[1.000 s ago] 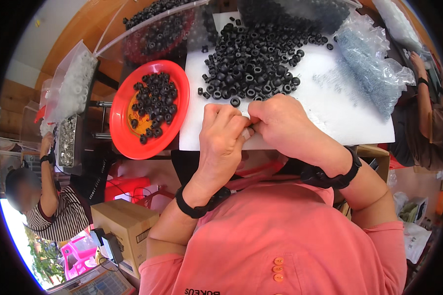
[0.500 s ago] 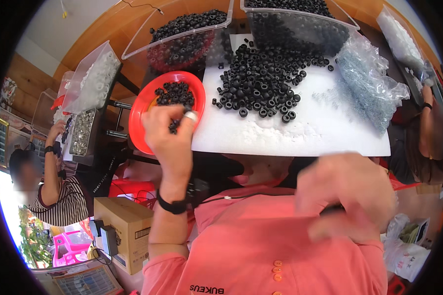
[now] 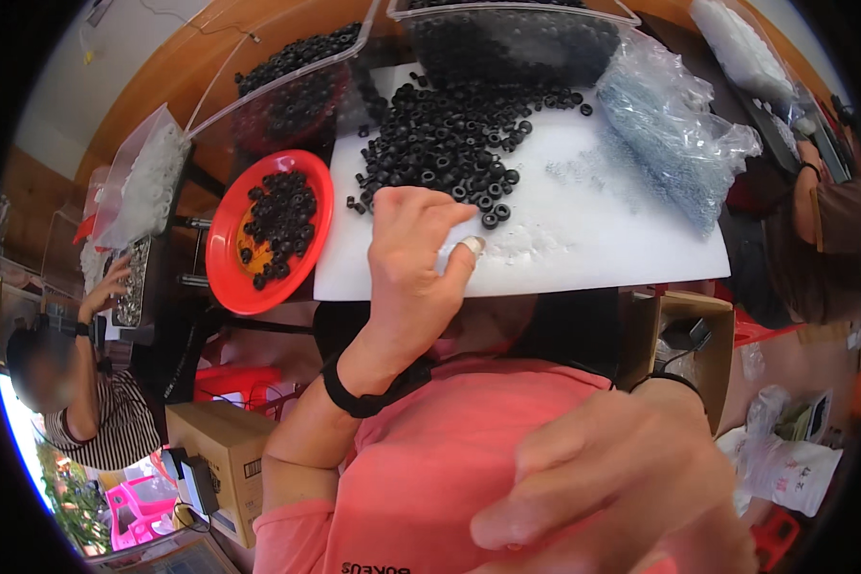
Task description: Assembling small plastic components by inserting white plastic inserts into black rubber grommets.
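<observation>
My left hand [image 3: 411, 253] hovers at the near edge of a pile of small black ring-shaped parts [image 3: 440, 134]. Its thumb, with a white wrap on the tip, stands apart from the bent fingers, and no part shows between them. Close to the camera, in front of the pink shirt, my right hand [image 3: 612, 469] is slightly blurred with its fingers curled in; what they hold, if anything, is hidden. Left of the pile, a red plate [image 3: 222, 273] bears more black parts. The pile lies on a white board [image 3: 584, 258].
A clear bag [image 3: 674, 134] of tiny grey-blue pieces lies on the board's right. Clear bins [image 3: 287, 96] of black parts stand behind. A cardboard box [image 3: 210, 459] stands lower left. One person [image 3: 115, 402] sits at left beside a white-parts bin; another's arm [image 3: 808, 191] shows at right.
My left hand has moved right, from over the red plate to the pile's near edge, and its fingers have spread. My right hand has come lower and closer. The view has shifted.
</observation>
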